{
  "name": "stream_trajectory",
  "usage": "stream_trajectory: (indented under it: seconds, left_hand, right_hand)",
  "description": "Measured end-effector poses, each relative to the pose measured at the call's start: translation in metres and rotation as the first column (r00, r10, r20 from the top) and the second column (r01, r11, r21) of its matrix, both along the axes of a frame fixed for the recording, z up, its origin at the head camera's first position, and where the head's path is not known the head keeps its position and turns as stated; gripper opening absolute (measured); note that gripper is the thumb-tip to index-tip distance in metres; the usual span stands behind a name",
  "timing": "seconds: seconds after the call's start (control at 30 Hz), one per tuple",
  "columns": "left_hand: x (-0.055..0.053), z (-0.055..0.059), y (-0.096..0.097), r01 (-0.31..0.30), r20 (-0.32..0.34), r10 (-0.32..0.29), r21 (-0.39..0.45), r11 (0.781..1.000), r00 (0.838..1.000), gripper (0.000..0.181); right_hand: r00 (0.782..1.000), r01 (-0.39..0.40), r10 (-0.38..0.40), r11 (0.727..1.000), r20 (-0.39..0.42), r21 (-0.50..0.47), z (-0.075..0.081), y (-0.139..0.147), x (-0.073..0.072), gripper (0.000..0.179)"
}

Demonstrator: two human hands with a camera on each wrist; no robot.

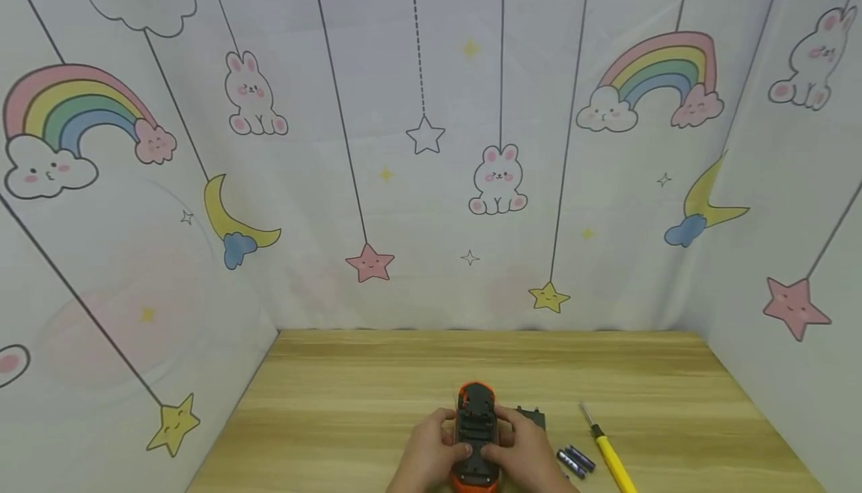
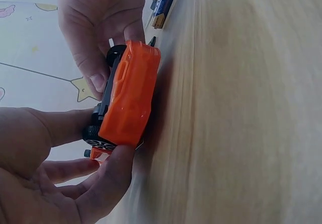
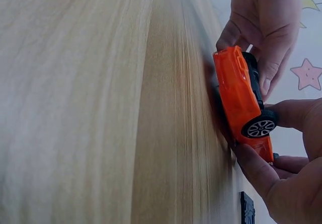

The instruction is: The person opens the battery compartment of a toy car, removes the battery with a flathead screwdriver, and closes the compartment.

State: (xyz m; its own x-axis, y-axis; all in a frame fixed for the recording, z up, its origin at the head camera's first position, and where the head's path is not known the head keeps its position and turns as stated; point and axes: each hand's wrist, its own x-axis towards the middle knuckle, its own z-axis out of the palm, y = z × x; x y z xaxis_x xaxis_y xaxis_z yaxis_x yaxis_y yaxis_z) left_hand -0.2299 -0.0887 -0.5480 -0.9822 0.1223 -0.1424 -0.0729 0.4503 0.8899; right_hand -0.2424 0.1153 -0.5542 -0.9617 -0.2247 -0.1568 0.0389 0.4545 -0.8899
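An orange toy car (image 1: 477, 426) lies upside down between both hands, its black underside facing up with an uncovered recess in the middle. Along its left side my left hand (image 1: 426, 449) grips it, thumb on the underside. Across from it, my right hand (image 1: 527, 454) holds the right side in the same way. The left wrist view shows the orange body (image 2: 132, 90) just above the table, fingers around its end. A spoked wheel (image 3: 260, 128) shows near the right thumb in the right wrist view. Whether the car touches the table, I cannot tell.
Beside the right hand are a black plastic cover (image 1: 534, 417) and some dark batteries (image 1: 572, 463). Farther right lies a yellow-handled screwdriver (image 1: 614, 461), its tip pointing away. Printed cloth walls (image 1: 431, 291) border the wooden table (image 1: 350, 381) at the back and sides.
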Motion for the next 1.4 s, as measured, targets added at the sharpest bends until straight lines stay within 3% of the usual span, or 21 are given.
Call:
stream_trajectory:
  seconds: [0.33,0.57,0.87,1.1,1.3,1.4]
  left_hand:
    - [-0.002,-0.001,0.004,-0.021,0.037,0.020,0.030,0.999,0.999,0.057]
    - [-0.002,-0.001,0.007,-0.023,0.016,0.023,0.019,1.000,1.000,0.058]
    - [-0.003,-0.004,0.007,-0.020,0.041,0.018,0.041,0.999,0.999,0.056]
    - [-0.003,-0.007,0.008,-0.019,-0.002,0.019,0.018,1.000,1.000,0.056]
    - [0.001,-0.007,0.008,-0.012,-0.069,0.013,0.005,1.000,0.998,0.058]
    - [0.002,-0.007,0.007,-0.017,-0.071,0.017,-0.004,1.000,0.997,0.061]
  right_hand:
    - [0.998,0.046,-0.044,0.998,-0.036,0.049,0.001,0.000,-0.002,0.071]
    - [0.998,0.008,-0.007,1.000,-0.059,0.003,-0.001,0.003,-0.002,0.073]
    - [0.999,0.005,-0.004,1.000,-0.052,0.015,0.000,0.004,-0.003,0.072]
    - [0.997,0.002,0.000,1.000,-0.071,0.029,0.000,0.005,-0.004,0.070]
    - [0.987,0.023,-0.014,0.998,-0.162,0.054,0.003,0.012,-0.001,0.063]
    - [0.978,0.054,-0.038,0.996,-0.206,0.070,0.008,0.018,-0.001,0.058]
